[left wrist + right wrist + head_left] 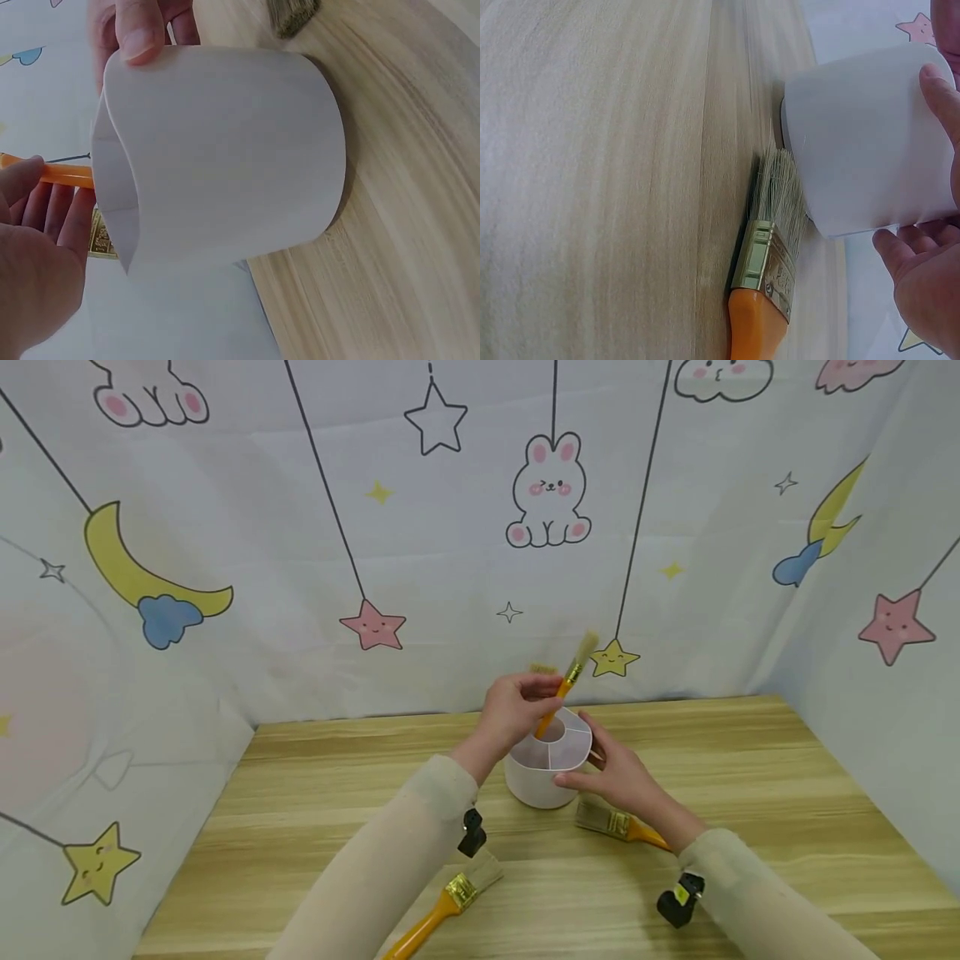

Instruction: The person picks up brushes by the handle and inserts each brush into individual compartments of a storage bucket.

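A white round holder [536, 787] with divided compartments and a round middle opening stands on the table. My left hand [512, 708] pinches a paintbrush [576, 670] by its orange handle [69, 175]. Its bristles point up, and the handle's lower end is inside the middle opening. My right hand [621, 774] grips the holder's right side near the rim, thumb [939, 97] on the near face and fingers on the far side. Behind my left hand, the bristles of another brush [543, 669] stand up; its gold ferrule [102, 236] shows beside the holder in the left wrist view.
One flat paintbrush [615, 821] lies under my right wrist, its bristles close to the holder's base. Another paintbrush [456, 893] lies at the front, partly behind my left sleeve. A printed white cloth [450, 552] hangs along the back and sides of the wooden table [322, 802].
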`<action>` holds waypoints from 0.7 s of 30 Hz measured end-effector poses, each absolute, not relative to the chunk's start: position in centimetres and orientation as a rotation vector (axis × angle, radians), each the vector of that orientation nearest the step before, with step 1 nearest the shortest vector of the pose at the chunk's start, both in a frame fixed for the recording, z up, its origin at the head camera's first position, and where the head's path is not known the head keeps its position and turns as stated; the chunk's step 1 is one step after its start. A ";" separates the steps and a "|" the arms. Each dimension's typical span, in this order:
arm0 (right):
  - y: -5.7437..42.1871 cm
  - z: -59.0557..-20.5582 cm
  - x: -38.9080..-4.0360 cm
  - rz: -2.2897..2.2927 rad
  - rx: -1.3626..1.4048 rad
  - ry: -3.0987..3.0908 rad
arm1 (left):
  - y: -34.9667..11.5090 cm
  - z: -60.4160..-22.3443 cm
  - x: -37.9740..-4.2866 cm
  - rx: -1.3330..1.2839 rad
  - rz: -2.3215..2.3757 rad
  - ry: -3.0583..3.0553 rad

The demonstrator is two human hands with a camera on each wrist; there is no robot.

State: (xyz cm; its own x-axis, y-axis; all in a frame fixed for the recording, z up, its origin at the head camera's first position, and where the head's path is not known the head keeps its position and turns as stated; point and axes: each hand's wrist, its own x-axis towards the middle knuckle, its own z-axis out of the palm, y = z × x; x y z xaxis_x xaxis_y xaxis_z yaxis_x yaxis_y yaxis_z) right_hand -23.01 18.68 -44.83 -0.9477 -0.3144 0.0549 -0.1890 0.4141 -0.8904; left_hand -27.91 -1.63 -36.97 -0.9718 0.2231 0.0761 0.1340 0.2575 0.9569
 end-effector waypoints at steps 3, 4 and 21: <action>18.7 -44.8 -23.0 -1.578 -0.453 2.532 | -1.7 -37.0 -27.9 0.374 1.772 2.482; 18.7 -44.8 -23.0 -1.581 -0.453 2.529 | -1.7 -37.0 -27.9 0.388 1.749 2.498; 18.6 -44.6 -22.9 -1.581 -0.422 2.512 | -2.4 -35.8 -28.2 0.601 1.294 2.616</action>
